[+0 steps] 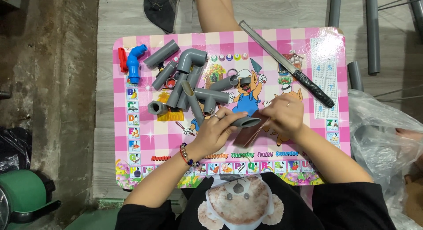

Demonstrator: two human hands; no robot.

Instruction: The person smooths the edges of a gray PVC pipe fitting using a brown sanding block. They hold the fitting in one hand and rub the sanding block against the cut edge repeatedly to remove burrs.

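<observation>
Centrally, left hand point(216, 128) wrapped around a short grey pipe piece point(246, 122), fingers closed on it, open end pointing right. Right hand point(285, 114) pinching a folded brown sheet point(252, 132) against that pipe end, fingers closed on the sheet. Both held just above the pink children's table point(308, 49) at mid-frame. Heap of grey fittings point(189, 80) at upper left, blue valve point(134, 62) beside. Long file with black handle point(286, 64) lying diagonally at upper right.

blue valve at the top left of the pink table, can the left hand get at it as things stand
Probably not right away. The left hand is gripping a grey pipe piece, so it would need to let go first. Otherwise the way looks open: the blue valve lies uncovered at the edge of the pile of grey pipe fittings.
</observation>
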